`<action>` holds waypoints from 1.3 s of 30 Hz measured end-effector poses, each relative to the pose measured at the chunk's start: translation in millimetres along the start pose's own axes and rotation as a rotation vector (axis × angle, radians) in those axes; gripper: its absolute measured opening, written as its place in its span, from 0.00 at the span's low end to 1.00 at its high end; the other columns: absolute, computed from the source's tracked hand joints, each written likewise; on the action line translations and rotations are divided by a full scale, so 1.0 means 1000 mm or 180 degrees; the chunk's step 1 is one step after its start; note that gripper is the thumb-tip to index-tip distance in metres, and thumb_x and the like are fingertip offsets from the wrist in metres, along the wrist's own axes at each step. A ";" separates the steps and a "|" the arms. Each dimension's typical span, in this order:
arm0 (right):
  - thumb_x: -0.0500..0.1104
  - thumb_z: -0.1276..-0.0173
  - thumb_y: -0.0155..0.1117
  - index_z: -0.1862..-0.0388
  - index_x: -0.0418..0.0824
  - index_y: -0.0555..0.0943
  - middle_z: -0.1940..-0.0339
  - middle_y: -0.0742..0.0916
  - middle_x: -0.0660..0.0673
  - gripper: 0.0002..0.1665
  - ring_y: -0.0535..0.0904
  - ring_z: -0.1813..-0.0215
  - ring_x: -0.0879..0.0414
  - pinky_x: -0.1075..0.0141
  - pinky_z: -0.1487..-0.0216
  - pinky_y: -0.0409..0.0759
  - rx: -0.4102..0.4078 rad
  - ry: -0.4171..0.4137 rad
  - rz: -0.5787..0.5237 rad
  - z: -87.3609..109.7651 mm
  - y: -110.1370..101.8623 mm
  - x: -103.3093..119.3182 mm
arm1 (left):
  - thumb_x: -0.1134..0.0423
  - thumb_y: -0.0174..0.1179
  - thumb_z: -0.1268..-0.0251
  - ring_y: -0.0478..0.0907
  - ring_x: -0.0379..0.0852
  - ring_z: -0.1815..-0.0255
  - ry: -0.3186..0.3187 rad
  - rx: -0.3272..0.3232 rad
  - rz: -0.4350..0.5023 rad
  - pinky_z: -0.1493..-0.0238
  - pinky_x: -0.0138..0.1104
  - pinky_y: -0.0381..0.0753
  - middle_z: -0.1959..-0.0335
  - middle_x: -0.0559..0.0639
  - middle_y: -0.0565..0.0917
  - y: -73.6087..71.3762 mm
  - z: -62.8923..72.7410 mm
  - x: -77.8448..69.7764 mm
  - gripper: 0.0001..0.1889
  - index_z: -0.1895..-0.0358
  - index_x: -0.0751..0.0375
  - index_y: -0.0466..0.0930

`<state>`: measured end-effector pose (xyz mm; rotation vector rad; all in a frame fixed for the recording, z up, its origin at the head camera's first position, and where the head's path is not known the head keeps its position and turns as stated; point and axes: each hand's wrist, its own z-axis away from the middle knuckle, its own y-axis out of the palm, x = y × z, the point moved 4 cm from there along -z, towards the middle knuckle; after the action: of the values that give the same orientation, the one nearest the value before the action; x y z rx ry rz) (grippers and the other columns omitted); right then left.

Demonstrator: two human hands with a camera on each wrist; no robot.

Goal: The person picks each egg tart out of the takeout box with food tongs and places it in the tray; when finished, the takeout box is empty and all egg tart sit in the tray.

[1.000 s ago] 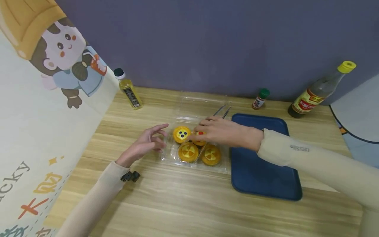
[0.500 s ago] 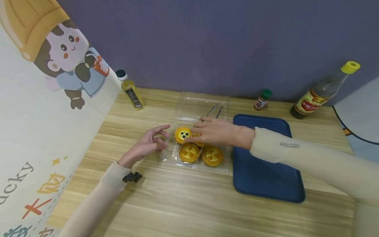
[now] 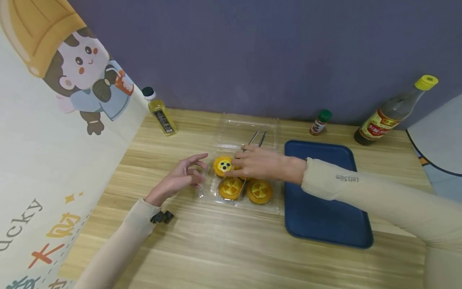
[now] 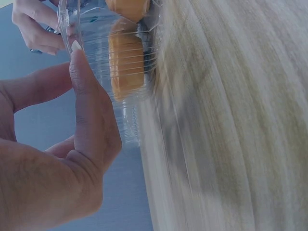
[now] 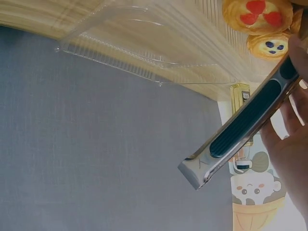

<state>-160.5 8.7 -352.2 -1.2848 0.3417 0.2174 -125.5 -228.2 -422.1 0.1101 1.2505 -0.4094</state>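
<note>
My right hand grips a pair of metal tongs with teal handle grips. It is over a clear plastic box of tarts, its lid folded back. Beneath the tongs, a red-topped tart is mostly hidden by the hand in the head view. Beside it sits a tart with blue berries. Two tarts with yellow wedges, one on the left and one on the right, fill the near row. My left hand curves loosely at the box's left side, a fingertip right at the rim.
Right of the box lies a blue tray, partly under the right forearm. Along the back stand an oil bottle, a green-capped shaker and a tall yellow-capped bottle. A grey-blue wall rises behind.
My right hand has shifted a little left over the box, and the tongs' far ends have swung left with it. The left hand stays beside the box.
</note>
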 end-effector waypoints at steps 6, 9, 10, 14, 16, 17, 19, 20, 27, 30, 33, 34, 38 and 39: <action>0.37 0.29 0.69 0.20 0.60 0.68 0.37 0.85 0.49 0.42 0.80 0.35 0.51 0.49 0.28 0.81 -0.0226 -0.0046 0.0146 0.004 0.002 0.002 | 0.82 0.55 0.38 0.83 0.51 0.55 0.0010 -0.0006 -0.0010 0.61 0.35 0.91 0.32 0.69 0.68 0.000 0.001 -0.001 0.45 0.16 0.60 0.52; 0.38 0.29 0.69 0.21 0.60 0.70 0.39 0.86 0.50 0.40 0.80 0.37 0.51 0.49 0.30 0.83 -0.0378 -0.0053 0.0270 0.006 0.002 0.003 | 0.82 0.55 0.38 0.83 0.50 0.56 0.0025 -0.0012 -0.0021 0.61 0.35 0.91 0.33 0.69 0.68 0.000 0.001 -0.001 0.45 0.16 0.61 0.52; 0.38 0.29 0.70 0.22 0.60 0.71 0.40 0.86 0.50 0.40 0.81 0.37 0.52 0.49 0.31 0.84 -0.0425 -0.0048 0.0303 0.007 0.001 0.004 | 0.82 0.55 0.38 0.83 0.50 0.56 0.0026 -0.0007 -0.0021 0.62 0.35 0.91 0.33 0.69 0.68 0.000 0.001 -0.001 0.45 0.16 0.61 0.52; 0.40 0.31 0.72 0.22 0.60 0.71 0.39 0.86 0.50 0.40 0.81 0.37 0.52 0.49 0.33 0.85 -0.0539 0.0010 0.0343 0.013 -0.001 0.005 | 0.82 0.55 0.38 0.83 0.50 0.55 0.0028 0.0013 -0.0014 0.62 0.35 0.91 0.32 0.70 0.68 0.000 0.000 0.000 0.45 0.16 0.60 0.53; 0.40 0.33 0.74 0.22 0.60 0.70 0.38 0.86 0.50 0.43 0.81 0.36 0.51 0.49 0.33 0.85 -0.0531 0.0059 0.0340 0.016 -0.002 0.004 | 0.82 0.55 0.38 0.83 0.51 0.55 0.0019 0.0013 -0.0009 0.62 0.36 0.91 0.32 0.69 0.68 0.000 0.000 0.000 0.45 0.16 0.59 0.53; 0.40 0.33 0.75 0.21 0.60 0.70 0.37 0.85 0.50 0.44 0.81 0.36 0.51 0.49 0.33 0.84 -0.0528 0.0086 0.0342 0.018 -0.002 0.004 | 0.82 0.55 0.38 0.83 0.51 0.54 0.0020 0.0017 -0.0010 0.61 0.36 0.91 0.32 0.70 0.68 0.000 -0.001 -0.001 0.45 0.16 0.59 0.53; 0.39 0.34 0.75 0.21 0.60 0.68 0.37 0.85 0.50 0.46 0.81 0.35 0.51 0.48 0.33 0.84 -0.0528 0.0146 0.0321 0.023 -0.003 0.004 | 0.82 0.55 0.38 0.83 0.53 0.53 0.0016 0.0021 -0.0016 0.60 0.37 0.92 0.31 0.70 0.67 -0.001 -0.001 -0.001 0.46 0.16 0.59 0.52; 0.38 0.34 0.75 0.21 0.59 0.68 0.37 0.85 0.50 0.46 0.81 0.36 0.51 0.49 0.33 0.84 -0.0545 0.0173 0.0316 0.025 -0.004 0.004 | 0.82 0.55 0.38 0.83 0.53 0.53 0.0018 0.0026 -0.0020 0.60 0.37 0.92 0.31 0.70 0.67 -0.001 -0.001 -0.001 0.46 0.16 0.59 0.52; 0.33 0.37 0.76 0.20 0.57 0.68 0.37 0.85 0.48 0.49 0.82 0.38 0.50 0.52 0.38 0.86 -0.0624 0.0376 0.0317 0.046 -0.005 0.003 | 0.81 0.55 0.38 0.83 0.53 0.52 -0.0020 -0.0005 -0.0071 0.59 0.38 0.92 0.31 0.69 0.67 -0.001 0.000 0.000 0.46 0.16 0.58 0.52; 0.34 0.39 0.78 0.20 0.56 0.67 0.37 0.84 0.47 0.51 0.82 0.38 0.50 0.52 0.38 0.86 -0.0612 0.0492 0.0330 0.059 -0.006 0.002 | 0.81 0.56 0.38 0.82 0.53 0.52 -0.0016 -0.0024 -0.0094 0.59 0.38 0.92 0.31 0.68 0.68 0.000 0.000 0.000 0.46 0.16 0.59 0.52; 0.33 0.40 0.79 0.20 0.56 0.67 0.36 0.84 0.47 0.52 0.82 0.38 0.50 0.51 0.38 0.85 -0.0634 0.0621 0.0281 0.072 -0.006 -0.001 | 0.81 0.56 0.39 0.82 0.51 0.52 -0.0042 -0.0049 -0.0112 0.58 0.40 0.93 0.31 0.67 0.69 0.000 0.000 0.000 0.46 0.16 0.57 0.53; 0.33 0.40 0.79 0.19 0.55 0.67 0.36 0.84 0.47 0.53 0.81 0.37 0.49 0.50 0.38 0.85 -0.0644 0.0664 0.0256 0.077 -0.006 -0.002 | 0.81 0.56 0.39 0.82 0.51 0.52 -0.0042 -0.0047 -0.0117 0.57 0.40 0.93 0.31 0.67 0.68 0.000 0.000 0.000 0.46 0.16 0.57 0.53; 0.33 0.40 0.79 0.19 0.54 0.66 0.34 0.83 0.45 0.53 0.81 0.35 0.47 0.48 0.38 0.85 -0.0655 0.0836 0.0113 0.095 -0.004 -0.006 | 0.80 0.56 0.38 0.82 0.54 0.51 -0.0028 -0.0037 -0.0117 0.57 0.41 0.93 0.30 0.68 0.68 0.000 0.000 -0.001 0.46 0.16 0.58 0.53; 0.33 0.40 0.79 0.18 0.54 0.66 0.33 0.83 0.45 0.53 0.81 0.35 0.46 0.48 0.38 0.84 -0.0650 0.0876 0.0083 0.100 -0.003 -0.007 | 0.80 0.56 0.38 0.82 0.55 0.50 -0.0027 -0.0036 -0.0110 0.57 0.40 0.93 0.30 0.68 0.68 0.000 0.001 -0.001 0.46 0.16 0.58 0.53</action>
<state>-153.7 103.9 -322.9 -1.5164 0.5831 0.0986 -125.1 -227.9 -421.0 0.0771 1.2475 -0.4323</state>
